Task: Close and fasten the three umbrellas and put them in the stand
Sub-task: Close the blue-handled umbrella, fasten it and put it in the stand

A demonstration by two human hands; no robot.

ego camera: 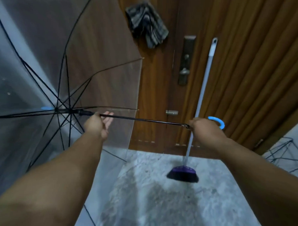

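Two hands share one open umbrella (45,72), its clear canopy spread wide off to the far side of my left hand (100,122). My right hand (205,127) is curled tight around the base of the blue hooked handle (218,121), whose curve sticks out just past my knuckles. From that fist the thin black shaft (144,119) runs level across to my left hand. My left hand sits at the shaft just short of the black runner (85,112); its fingers are spread and loosely straight, the shaft crossing the palm, and they are not wrapped around it. Beyond the runner the black ribs fan out from the hub, and a blue tip shows past it.

Behind my right hand a broom (198,104) leans upright against the wooden door (155,96), its pale pole passing just behind my wrist and its purple-capped dark head resting on the speckled floor (158,197) below my forearm. A folded dark striped umbrella (146,24) hangs on the door, well above the shaft between my hands. A black wire stand (282,154) shows at the frame's edge, outside my right forearm.
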